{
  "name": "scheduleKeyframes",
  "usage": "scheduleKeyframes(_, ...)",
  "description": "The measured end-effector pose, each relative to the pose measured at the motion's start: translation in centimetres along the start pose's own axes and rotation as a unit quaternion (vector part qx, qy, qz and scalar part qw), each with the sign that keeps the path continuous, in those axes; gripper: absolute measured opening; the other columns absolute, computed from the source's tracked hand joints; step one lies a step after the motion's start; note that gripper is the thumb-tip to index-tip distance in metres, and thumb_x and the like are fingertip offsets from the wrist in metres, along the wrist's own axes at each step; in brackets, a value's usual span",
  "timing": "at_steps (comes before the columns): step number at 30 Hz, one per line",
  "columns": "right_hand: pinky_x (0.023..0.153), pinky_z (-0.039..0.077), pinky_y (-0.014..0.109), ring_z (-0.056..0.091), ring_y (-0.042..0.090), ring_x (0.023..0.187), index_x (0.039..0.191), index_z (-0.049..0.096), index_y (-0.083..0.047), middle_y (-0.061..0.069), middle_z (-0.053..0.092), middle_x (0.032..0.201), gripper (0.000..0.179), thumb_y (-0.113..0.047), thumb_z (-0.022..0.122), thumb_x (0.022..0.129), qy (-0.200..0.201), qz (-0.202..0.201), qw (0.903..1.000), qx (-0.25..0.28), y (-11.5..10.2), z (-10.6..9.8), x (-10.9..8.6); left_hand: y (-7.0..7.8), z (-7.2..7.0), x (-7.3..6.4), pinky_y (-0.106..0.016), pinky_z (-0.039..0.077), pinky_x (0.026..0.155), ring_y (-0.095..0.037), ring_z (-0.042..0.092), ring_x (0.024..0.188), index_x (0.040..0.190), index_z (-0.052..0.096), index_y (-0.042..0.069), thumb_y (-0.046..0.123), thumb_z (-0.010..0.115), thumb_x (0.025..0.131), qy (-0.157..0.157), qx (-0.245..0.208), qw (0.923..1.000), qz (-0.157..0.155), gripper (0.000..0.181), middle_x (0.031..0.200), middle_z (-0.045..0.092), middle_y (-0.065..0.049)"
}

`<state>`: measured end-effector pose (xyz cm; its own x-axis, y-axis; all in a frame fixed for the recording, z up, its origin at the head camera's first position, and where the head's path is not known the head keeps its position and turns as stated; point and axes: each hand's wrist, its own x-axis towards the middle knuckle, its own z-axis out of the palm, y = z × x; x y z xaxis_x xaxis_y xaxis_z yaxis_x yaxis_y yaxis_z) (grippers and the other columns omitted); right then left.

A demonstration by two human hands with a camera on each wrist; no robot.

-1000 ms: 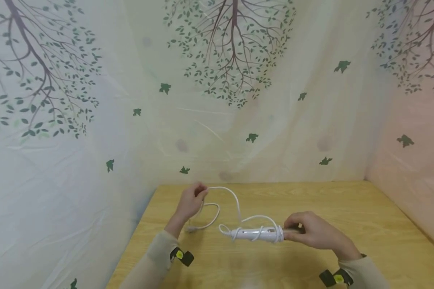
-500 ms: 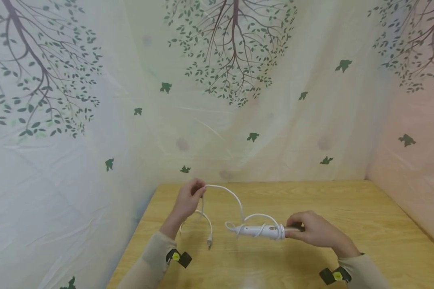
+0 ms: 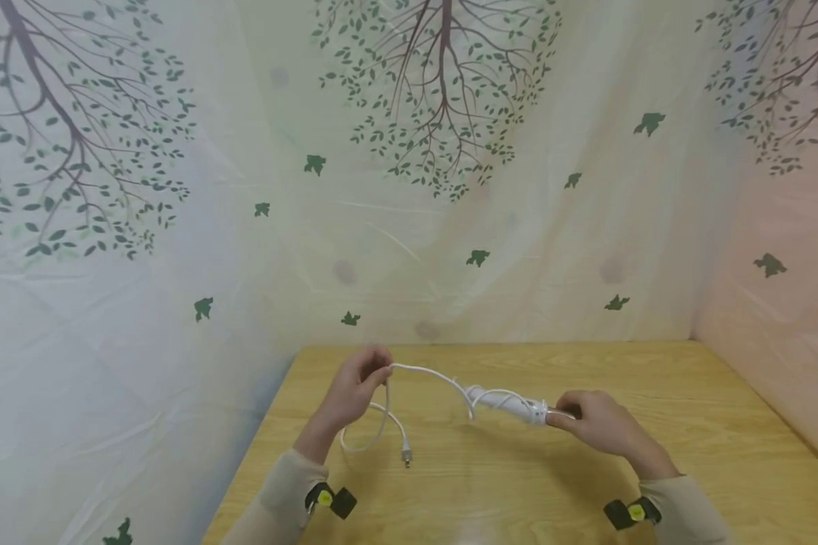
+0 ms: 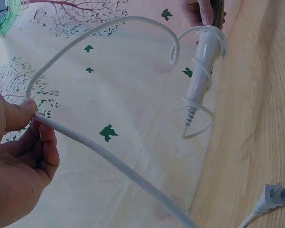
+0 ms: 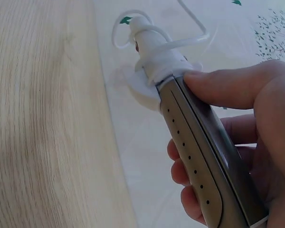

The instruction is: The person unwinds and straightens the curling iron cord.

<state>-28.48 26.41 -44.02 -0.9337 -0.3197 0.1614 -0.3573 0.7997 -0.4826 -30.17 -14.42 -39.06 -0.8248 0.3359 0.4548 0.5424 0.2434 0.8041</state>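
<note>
A hair straightener [image 3: 507, 403] with a white handle is held above the table, its white cord [image 3: 423, 369] wound loosely around that handle. My right hand [image 3: 603, 424] grips it by the bronze-coloured, hole-dotted plate end [image 5: 190, 147], thumb on one side and fingers curled round the other. To the left, my left hand [image 3: 351, 382] pinches the cord between thumb and fingertips, as the left wrist view shows closely. From there one stretch of cord arcs to the handle. The other dangles in a loop ending in a two-pin plug [image 3: 406, 454]; whether the plug touches the table I cannot tell.
Beneath both hands lies a wooden table [image 3: 695, 424]. Pale sheeting [image 3: 409, 303] printed with trees and green leaves or birds rises along its back and sides. Dark camera straps [image 3: 330, 499] sit on both wrists.
The straightener's white handle end has swung up and away, so it now slants. The plug has moved from beneath my left hand to the right. My left hand still pinches the cord.
</note>
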Motion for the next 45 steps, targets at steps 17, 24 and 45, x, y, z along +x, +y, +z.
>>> scheduleKeyframes(17,0.061,0.047,0.031,0.058,0.012,0.073,0.102,0.07,-0.004,0.001,0.069,0.086,0.044,-0.047,0.063,0.092,0.032,0.041,0.9982,0.029,0.3,-1.6,0.3,-1.1,1.5,-4.0,-0.027,0.053,0.074,-0.019,0.059,0.083,0.099,0.06,0.006,0.006,0.054,0.098,-0.072,-0.002,0.996,0.052,0.005,0.092,0.061,-0.006)
scheduleKeyframes(24,0.061,0.048,0.03,0.059,0.012,0.075,0.103,0.07,-0.003,0.002,0.07,0.088,0.042,-0.043,0.062,0.094,0.046,0.029,0.9975,0.046,0.0,-2.4,0.2,-2.4,2.1,-4.9,-0.029,0.054,0.076,-0.009,0.059,0.085,0.098,0.06,0.007,0.008,0.058,0.095,-0.103,0.05,0.9902,0.08,0.003,0.093,0.063,-0.007)
scheduleKeyframes(45,0.057,0.045,0.025,0.057,0.009,0.071,0.099,0.071,-0.008,-0.002,0.069,0.084,0.033,-0.04,0.063,0.094,0.075,-0.006,0.9963,0.042,-1.5,-3.5,0.2,-6.0,3.8,-6.1,-0.018,0.047,0.068,-0.002,0.052,0.081,0.094,0.061,0.009,0.007,0.063,0.092,-0.168,0.152,0.9702,0.085,0.004,0.087,0.06,0.003)
